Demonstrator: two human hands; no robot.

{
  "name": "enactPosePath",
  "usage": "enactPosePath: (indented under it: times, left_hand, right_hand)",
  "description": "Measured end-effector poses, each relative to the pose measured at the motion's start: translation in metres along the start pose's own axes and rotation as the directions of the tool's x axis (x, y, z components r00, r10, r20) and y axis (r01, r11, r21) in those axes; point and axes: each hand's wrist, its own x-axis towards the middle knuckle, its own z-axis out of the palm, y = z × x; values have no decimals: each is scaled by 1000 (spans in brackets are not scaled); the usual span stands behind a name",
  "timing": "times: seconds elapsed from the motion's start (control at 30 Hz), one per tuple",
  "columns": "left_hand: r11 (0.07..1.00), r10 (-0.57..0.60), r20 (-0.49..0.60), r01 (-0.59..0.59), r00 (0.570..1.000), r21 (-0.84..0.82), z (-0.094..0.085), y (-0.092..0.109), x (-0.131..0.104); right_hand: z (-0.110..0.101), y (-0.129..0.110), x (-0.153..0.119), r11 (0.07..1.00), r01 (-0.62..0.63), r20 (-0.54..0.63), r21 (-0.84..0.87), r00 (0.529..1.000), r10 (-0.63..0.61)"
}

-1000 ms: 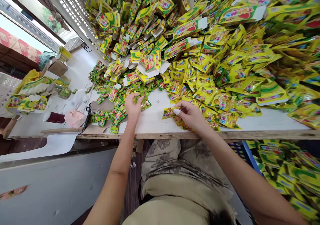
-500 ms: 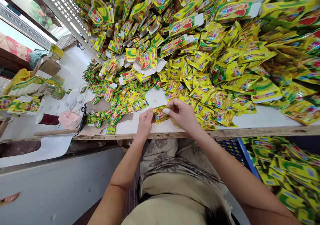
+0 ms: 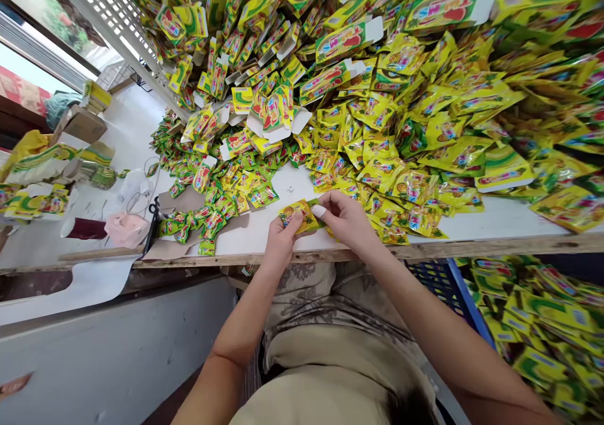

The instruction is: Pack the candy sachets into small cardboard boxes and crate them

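Note:
Just above the table's front edge, my left hand (image 3: pixel 282 239) pinches a yellow packet (image 3: pixel 300 215), its thumb lying over the front. My right hand (image 3: pixel 343 220) has thumb and fingers closed at the packet's right end, where a bit of green shows. A heap of yellow packets (image 3: pixel 396 179) lies right beside and behind my right hand. Small green packets (image 3: pixel 217 220) are spread on the table to the left of my left hand. Behind both hands rises a pile of yellow printed boxes (image 3: pixel 276 113), some with open white flaps.
Black scissors (image 3: pixel 151 226), a pink plastic bag (image 3: pixel 126 228) and a dark red roll (image 3: pixel 83 228) lie at the left. A white perforated crate (image 3: pixel 117 19) stands behind. A blue crate (image 3: pixel 465 305) with packets is below the table at the right.
My left hand's thumb has moved onto the front of the packet, and the packet now sits slightly further left and tilted. My right hand stays at its right end.

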Motion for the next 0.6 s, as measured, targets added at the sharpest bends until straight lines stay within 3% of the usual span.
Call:
enactPosePath:
  times: [0.27, 0.43, 0.6]
  left_hand:
    - [996, -74, 50, 72, 996, 55, -2, 3, -6]
    - [996, 72, 43, -74, 996, 48, -2, -6, -6]
    - [979, 168, 25, -170, 985, 112, 1, -14, -8]
  right_hand:
    - [-3, -4, 1, 992, -30, 56, 124, 998, 24]
    - [1, 0, -6, 993, -11, 90, 120, 996, 0]
    - [3, -1, -12, 993, 44, 149, -106, 988, -28]
